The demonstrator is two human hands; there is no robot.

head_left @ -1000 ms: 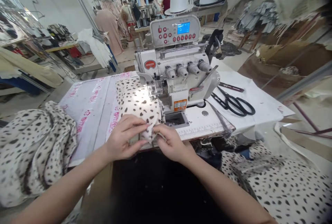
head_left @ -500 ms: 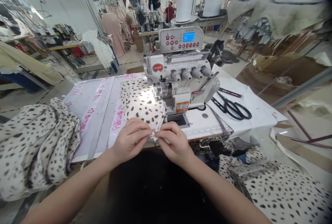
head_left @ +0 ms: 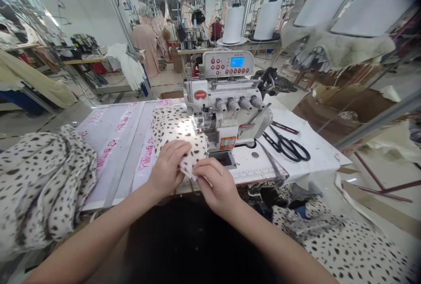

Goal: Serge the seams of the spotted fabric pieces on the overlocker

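A white fabric piece with dark spots point(head_left: 173, 124) lies on the table, its right side beside the needle area of the white overlock sewing machine point(head_left: 226, 95). At its near edge, my left hand point(head_left: 169, 168) grips the cloth with curled fingers. Close by on the right, my right hand point(head_left: 217, 183) pinches the corner of the same piece between thumb and fingers. Both hands sit in front of the machine near the table's front edge. The machine's lamp lights the cloth under the presser area, where the foot itself is hard to make out.
Black scissors point(head_left: 289, 146) and a dark thread snipper point(head_left: 285, 127) lie right of the machine. A heap of spotted fabric point(head_left: 42, 183) rests at the left, and more spotted cloth point(head_left: 348, 240) hangs low at the right. Thread cones point(head_left: 233, 25) stand behind.
My left hand has shifted slightly away from my right and now wraps more of the cloth. The fabric's near corner is stretched between them. The camera view has tilted up a little.
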